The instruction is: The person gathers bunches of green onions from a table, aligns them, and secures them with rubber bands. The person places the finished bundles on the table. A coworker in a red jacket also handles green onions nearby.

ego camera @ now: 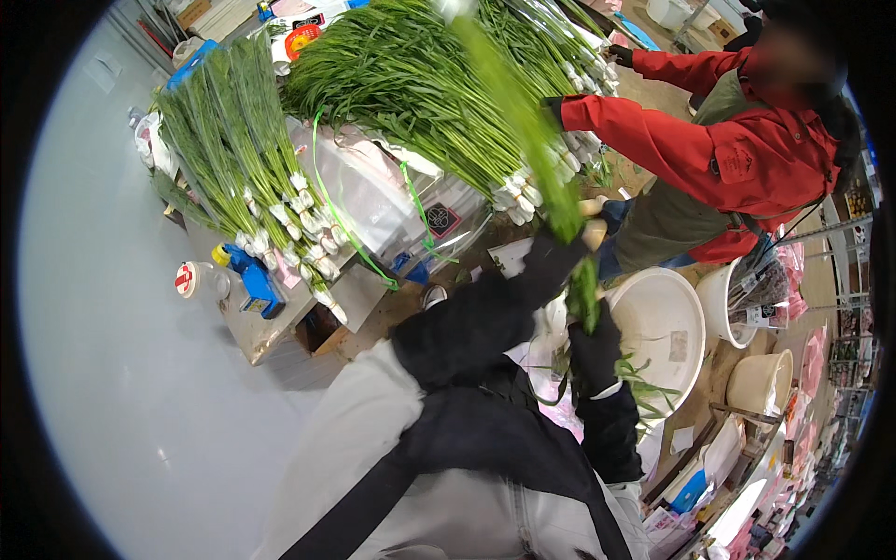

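My left hand (560, 255), in a black glove, is closed around a long green stem bundle (532, 133) that reaches up across the picture, blurred, with a white blur at its far end. Lower down and to the right, my right hand (595, 350), also black-gloved, grips leafy greenery (583, 294) below the left hand. Loose green leaves (647, 388) stick out beside my right wrist. Beyond my hands lie many green stem bunches (448, 126) with white-wrapped ends. Feathery green bunches (238, 140), their ends wrapped too, lie on a table (262, 336) at left.
A person in a red jacket (672, 154) stands at upper right, dark-gloved hands at the stems. White tubs (661, 315) stand right of my hands. A blue tape dispenser (259, 280) and a lidded plastic jar (192, 280) are at the table's near end. Clear plastic sheeting (378, 189) lies between the bunches.
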Action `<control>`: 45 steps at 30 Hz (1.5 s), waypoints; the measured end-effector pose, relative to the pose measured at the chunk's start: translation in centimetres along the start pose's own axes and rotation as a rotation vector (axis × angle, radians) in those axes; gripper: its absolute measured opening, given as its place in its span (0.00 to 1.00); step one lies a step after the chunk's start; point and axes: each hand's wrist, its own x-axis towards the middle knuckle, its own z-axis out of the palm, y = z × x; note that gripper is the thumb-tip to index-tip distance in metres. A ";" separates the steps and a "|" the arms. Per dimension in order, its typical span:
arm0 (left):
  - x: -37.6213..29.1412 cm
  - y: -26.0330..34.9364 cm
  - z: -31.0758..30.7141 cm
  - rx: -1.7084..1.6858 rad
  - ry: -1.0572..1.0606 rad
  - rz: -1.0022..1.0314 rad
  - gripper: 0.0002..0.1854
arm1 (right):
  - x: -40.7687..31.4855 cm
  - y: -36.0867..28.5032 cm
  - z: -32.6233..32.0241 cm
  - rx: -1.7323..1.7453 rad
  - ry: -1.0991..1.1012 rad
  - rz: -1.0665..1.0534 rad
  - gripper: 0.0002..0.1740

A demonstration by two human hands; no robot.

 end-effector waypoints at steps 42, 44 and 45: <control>-6.6 -1.5 -30.4 1.716 0.303 -0.070 0.09 | -11.0 5.4 -5.6 -0.606 -0.366 -0.180 0.18; -7.1 -1.7 -29.3 1.734 0.312 -0.058 0.08 | -11.2 4.7 -6.2 -0.605 -0.363 -0.210 0.18; -7.3 -1.8 -28.9 1.720 0.350 -0.060 0.08 | -11.3 4.4 -6.5 -0.611 -0.350 -0.177 0.18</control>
